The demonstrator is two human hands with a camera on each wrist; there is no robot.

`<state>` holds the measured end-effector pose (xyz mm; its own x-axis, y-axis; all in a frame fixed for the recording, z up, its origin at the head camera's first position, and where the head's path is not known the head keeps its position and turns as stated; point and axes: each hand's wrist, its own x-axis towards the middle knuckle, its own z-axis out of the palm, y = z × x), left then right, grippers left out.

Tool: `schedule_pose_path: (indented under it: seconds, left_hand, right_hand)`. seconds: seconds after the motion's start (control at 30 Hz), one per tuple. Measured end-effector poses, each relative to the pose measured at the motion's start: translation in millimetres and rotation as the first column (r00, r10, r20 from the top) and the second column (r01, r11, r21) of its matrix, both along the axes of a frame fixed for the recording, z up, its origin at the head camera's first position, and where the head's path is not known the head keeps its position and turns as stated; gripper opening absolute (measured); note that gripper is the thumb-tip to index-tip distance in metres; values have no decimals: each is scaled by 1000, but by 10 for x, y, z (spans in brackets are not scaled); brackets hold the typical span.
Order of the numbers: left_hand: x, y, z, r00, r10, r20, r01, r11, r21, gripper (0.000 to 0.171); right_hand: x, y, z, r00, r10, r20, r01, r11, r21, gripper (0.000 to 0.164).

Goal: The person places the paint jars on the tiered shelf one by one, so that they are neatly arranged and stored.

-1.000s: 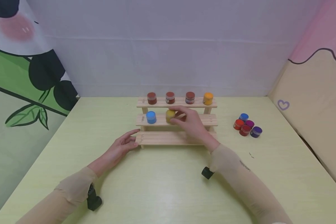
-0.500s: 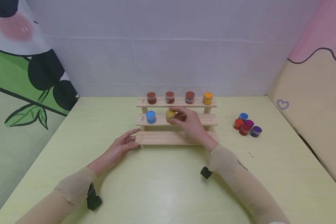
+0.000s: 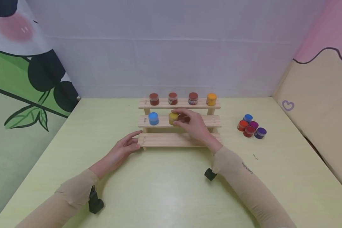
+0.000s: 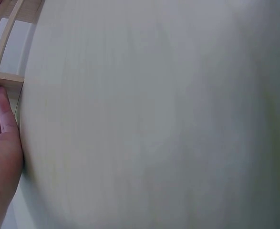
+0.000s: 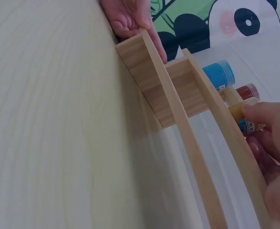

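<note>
A three-step wooden rack [image 3: 176, 140] stands on the table. My right hand [image 3: 194, 126] pinches a yellow paint jar [image 3: 173, 118] between thumb and fingers, on the middle step. To the left on that step is a light blue paint jar [image 3: 153, 118]. My left hand [image 3: 123, 148] holds the rack's left end; in the right wrist view its thumb lies at the lowest plank's corner, with a finger along the side panel [image 5: 151, 83]. Three brownish-red jars [image 3: 172, 98] and an orange-yellow jar [image 3: 211, 99] line the top step.
Right of the rack, several paint jars cluster on the table [image 3: 165, 190]: a blue jar [image 3: 248, 118], an orange-red jar [image 3: 243, 125], a purple jar [image 3: 254, 125], a dark red jar [image 3: 249, 131] and a violet jar [image 3: 260, 133]. A pale cloth backdrop [image 3: 171, 63] hangs behind.
</note>
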<state>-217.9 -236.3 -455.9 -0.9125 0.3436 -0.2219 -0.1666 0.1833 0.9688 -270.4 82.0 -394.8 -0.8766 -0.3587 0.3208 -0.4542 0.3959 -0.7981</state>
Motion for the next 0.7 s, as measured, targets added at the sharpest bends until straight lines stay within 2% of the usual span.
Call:
schedule_pose_path:
  seconds: [0.3, 0.7]
  left_hand:
    - [5, 1, 6, 1000, -3, -3, 3, 1000, -2, 66]
    - [21, 4, 35, 1000, -1, -4, 1, 1000, 4, 66]
  right_hand:
    - [11, 27, 5, 999, -6, 50, 6, 1000, -20, 41]
    - [14, 14, 18, 998, -7, 55, 8, 1000, -20, 42]
